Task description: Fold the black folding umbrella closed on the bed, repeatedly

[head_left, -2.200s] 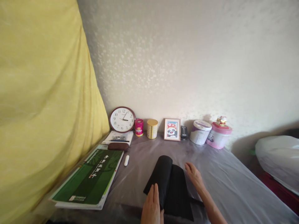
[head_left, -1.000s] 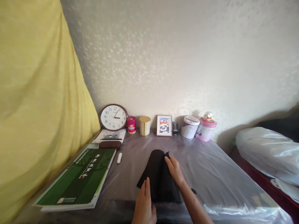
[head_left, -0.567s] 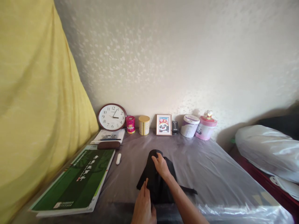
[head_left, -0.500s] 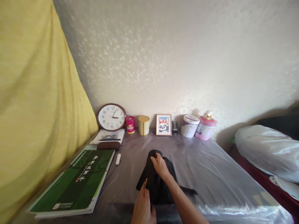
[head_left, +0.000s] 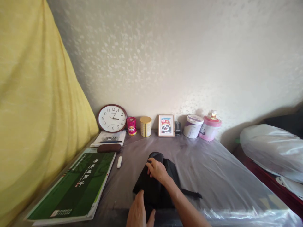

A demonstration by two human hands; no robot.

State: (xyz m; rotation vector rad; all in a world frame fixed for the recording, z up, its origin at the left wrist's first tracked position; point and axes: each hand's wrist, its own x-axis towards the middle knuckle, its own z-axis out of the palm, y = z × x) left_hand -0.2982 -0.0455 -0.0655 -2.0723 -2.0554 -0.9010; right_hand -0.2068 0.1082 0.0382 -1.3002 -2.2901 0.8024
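A black folded fabric item with a strap [head_left: 163,197] lies on the table near its front edge. My right hand [head_left: 157,170] rests on its upper part, with fingers loosely bent and apart against the fabric. At the near left edge of the fabric is my left hand [head_left: 138,209], its thumb spread away from the fingers and black material between them. The left fingertips partly hide behind that hand. The strap's end sticks out to the right, beyond my right forearm.
A green book [head_left: 75,186], brown case [head_left: 109,148] and small white object [head_left: 119,162] lie left. Along the wall stand a clock [head_left: 112,118], pink can [head_left: 131,126], yellow-lidded can [head_left: 145,126], picture frame [head_left: 166,125] and two tubs [head_left: 193,126]. A yellow curtain [head_left: 42,110] hangs left.
My right hand has slid left across the black fabric. My left hand has shifted slightly left and down, and the fabric's left edge has spread outward a little.
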